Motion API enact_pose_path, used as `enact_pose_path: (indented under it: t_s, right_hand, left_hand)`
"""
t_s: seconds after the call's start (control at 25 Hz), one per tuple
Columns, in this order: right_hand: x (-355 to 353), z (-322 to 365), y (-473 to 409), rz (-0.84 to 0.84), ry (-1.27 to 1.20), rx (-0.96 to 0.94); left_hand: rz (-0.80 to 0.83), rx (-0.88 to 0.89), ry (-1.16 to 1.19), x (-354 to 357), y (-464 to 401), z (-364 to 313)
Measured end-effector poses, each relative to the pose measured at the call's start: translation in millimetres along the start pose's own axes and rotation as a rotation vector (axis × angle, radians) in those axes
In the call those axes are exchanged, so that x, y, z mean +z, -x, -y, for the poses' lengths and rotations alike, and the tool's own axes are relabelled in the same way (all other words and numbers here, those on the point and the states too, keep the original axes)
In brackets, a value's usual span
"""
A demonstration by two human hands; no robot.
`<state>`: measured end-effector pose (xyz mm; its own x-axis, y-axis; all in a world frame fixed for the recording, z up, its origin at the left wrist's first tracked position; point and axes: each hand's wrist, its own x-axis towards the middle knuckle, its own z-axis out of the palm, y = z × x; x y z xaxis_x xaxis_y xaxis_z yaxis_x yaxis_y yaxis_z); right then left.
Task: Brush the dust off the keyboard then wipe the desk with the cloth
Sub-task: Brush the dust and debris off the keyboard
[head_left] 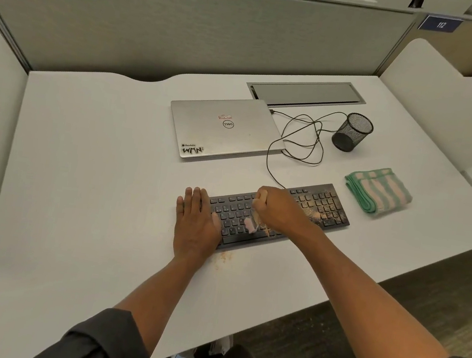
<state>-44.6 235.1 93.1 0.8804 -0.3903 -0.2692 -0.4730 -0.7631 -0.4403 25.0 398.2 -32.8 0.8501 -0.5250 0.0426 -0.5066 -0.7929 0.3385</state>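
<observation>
Dark sleeves sat lowest in frame. Left hand [196, 223] lay flat, pinning the black dusty keyboard [278, 215] at centre; right hand [277, 210] had its grip closed around a small blurred brush [252, 225]. Crumbs could scatter over the white worktop [93, 174] or floor; the striped green cloth [378, 190] waited right.

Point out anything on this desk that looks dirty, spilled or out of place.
Tan dust is scattered over the right end of the black keyboard, and a faint patch of it lies on the desk by the keyboard's near edge. The cable lies in loose loops.

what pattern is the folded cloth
The cloth has green and pale pink stripes, seen in the head view.
</observation>
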Motion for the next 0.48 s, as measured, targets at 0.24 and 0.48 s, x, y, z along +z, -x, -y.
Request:
enact_pose_path:
  t_s: [0.24, 0.48]
  right_hand:
    - [0, -1, 4, -0.002, -0.172, -0.015]
    - [8, -12, 7, -0.183, -0.08, 0.017]
  left_hand:
    - [-0.006, -0.002, -0.009, 0, 0, 0]
    - [-0.01, 0.003, -0.011, 0, 0, 0]
